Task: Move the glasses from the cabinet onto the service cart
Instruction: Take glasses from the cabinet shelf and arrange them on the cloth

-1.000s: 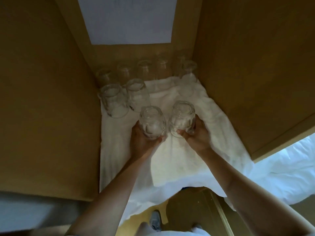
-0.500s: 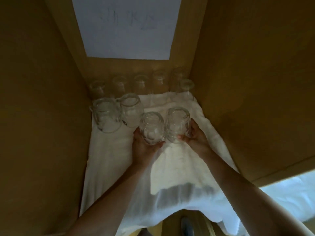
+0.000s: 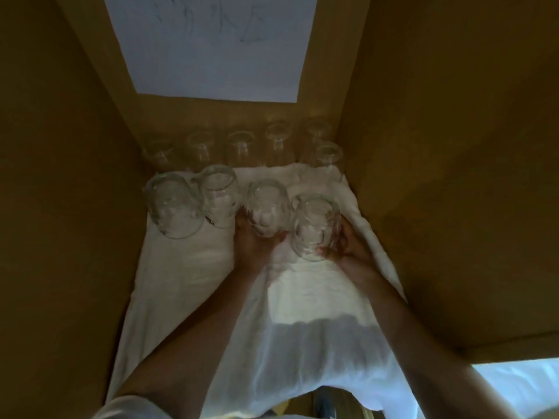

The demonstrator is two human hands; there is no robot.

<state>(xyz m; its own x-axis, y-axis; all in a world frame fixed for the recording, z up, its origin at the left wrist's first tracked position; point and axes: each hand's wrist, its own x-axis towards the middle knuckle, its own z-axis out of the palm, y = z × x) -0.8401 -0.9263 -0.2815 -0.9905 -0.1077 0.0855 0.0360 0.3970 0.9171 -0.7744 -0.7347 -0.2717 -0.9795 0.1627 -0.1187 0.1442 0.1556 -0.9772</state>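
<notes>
Glasses stand upside down inside a brown wooden cabinet (image 3: 60, 207), on a white cloth (image 3: 302, 297) that lines the shelf and drapes over its front edge. Your two bare forearms reach in from the bottom of the view, side by side, palms turned toward each other.

Your left hand (image 3: 252, 246) cups the near side of one clear glass (image 3: 267, 211), thumb and fingers wrapped partway around its rounded wall. Your right hand (image 3: 348, 246) curls around a second clear glass (image 3: 314, 229), thumb tip pressed on its lower front and fingers behind its right side. The two held glasses sit just beside each other, close to touching; whether they rest on the cloth or are lifted off it cannot be told.

To the left, two more rounded tumblers (image 3: 172, 205) (image 3: 219, 195) stand touching each other on the cloth. Behind them a dim row of smaller stemmed glasses (image 3: 242, 146) lines the back wall, with one more (image 3: 328, 155) at the right end, slightly forward.

The glass is smooth and transparent with faint patterning. The cloth is soft and wrinkled. A pale sheet of paper (image 3: 211, 46) with faint pen marks is fixed to the back panel above.
</notes>
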